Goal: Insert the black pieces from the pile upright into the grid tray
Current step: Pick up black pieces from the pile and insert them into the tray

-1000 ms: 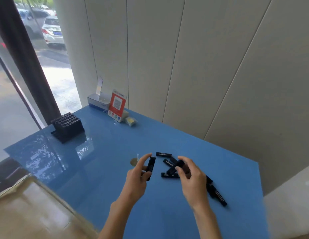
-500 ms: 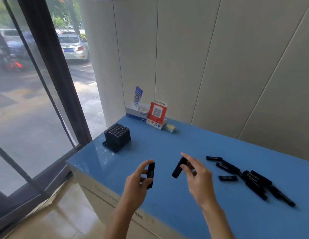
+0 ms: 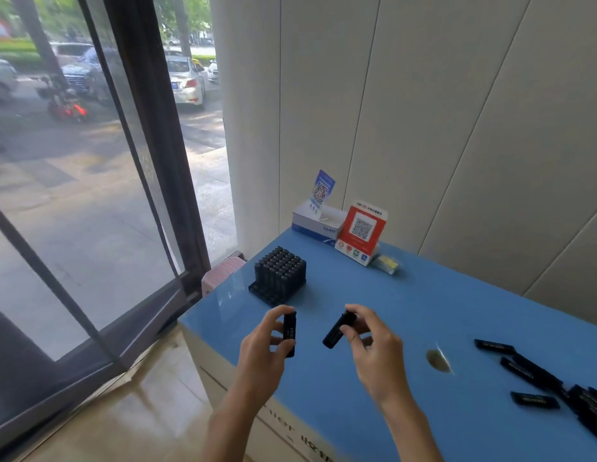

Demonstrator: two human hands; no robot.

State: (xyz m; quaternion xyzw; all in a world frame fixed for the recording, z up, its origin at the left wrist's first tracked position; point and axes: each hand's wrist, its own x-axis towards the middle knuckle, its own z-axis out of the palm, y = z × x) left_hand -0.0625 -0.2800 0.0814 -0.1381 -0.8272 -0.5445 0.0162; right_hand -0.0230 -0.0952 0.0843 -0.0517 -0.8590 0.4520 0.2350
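Pinching one black piece in the left hand and another in the right hand near the grid tray, a tilted entry risks jamming.

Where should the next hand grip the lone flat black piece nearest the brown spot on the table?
Pinch that black piece across its long narrow sides, coming from above: it lies flat on the blue table, apart from the pile, with clear space both sides.
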